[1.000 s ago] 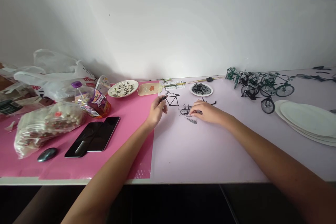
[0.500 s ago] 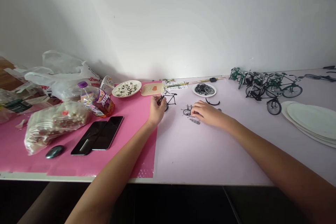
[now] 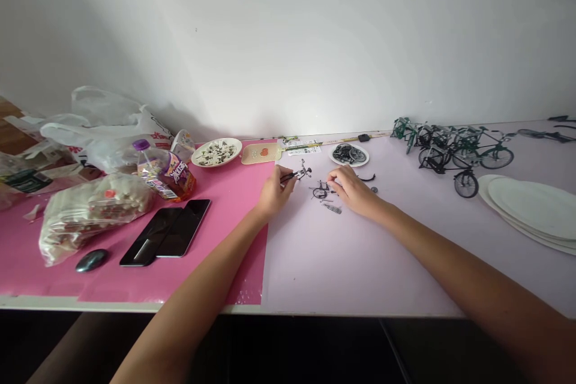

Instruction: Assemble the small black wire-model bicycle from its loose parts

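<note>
My left hand (image 3: 273, 193) pinches a small black model bicycle frame (image 3: 302, 173), its handlebar end pointing right above the lilac sheet. My right hand (image 3: 353, 188) hovers at the right of some small parts, thumb and fingertips drawn together; whatever is between them is too small to make out. Beside its fingertips lies a black bicycle part with a round ring (image 3: 320, 192). A little nearer is a small grey piece (image 3: 332, 208). Behind the right hand, a curved black mudguard (image 3: 368, 178) is partly hidden, and a small grey disc (image 3: 374, 189) lies beside it.
A white plate of black wheels (image 3: 349, 162) stands behind. Several assembled model bicycles (image 3: 497, 153) and stacked white plates (image 3: 535, 201) occupy the right. Left are a plate of small pieces (image 3: 238, 159), a tray (image 3: 249, 155), a drink bottle (image 3: 166, 174), phones (image 3: 184, 234) and bags (image 3: 96, 204).
My left hand has turned the frame, so its handlebar end now points right and away from the fingers. My right hand has shifted slightly, raising its fingertips from the small parts.
</note>
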The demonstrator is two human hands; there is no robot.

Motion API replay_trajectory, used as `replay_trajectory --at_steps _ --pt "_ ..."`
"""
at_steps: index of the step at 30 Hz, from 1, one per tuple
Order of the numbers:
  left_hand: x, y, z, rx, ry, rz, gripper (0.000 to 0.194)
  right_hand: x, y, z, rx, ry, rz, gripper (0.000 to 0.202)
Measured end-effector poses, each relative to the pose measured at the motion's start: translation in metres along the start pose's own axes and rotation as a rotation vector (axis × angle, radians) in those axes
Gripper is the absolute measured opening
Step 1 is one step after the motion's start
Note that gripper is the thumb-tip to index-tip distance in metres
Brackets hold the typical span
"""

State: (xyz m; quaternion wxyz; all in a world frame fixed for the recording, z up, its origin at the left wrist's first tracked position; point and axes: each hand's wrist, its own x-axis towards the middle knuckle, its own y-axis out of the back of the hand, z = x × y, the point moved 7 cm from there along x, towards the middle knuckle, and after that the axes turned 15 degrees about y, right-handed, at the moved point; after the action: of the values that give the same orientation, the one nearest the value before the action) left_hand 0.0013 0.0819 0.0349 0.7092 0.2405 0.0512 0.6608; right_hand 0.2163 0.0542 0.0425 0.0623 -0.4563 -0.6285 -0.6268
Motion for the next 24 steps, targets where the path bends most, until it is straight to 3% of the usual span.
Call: replay_trajectory --at_steps 6,10,24 --pt "-0.01 -0.01 0.012 0.223 -0.049 -0.085 0.02 0.002 0.01 -0.007 -0.059 0.091 0.204 0.007" --pt "-0.016 -0.014 0.02 0.383 -0.088 -0.089 0.026 0.003 0.01 -0.017 -0.071 0.134 0.272 0.008" --pt "-0.028 -0.025 0.036 0.411 -0.263 -0.115 0.021 0.005 -0.015 -0.03 0.059 0.004 0.153 0.015"
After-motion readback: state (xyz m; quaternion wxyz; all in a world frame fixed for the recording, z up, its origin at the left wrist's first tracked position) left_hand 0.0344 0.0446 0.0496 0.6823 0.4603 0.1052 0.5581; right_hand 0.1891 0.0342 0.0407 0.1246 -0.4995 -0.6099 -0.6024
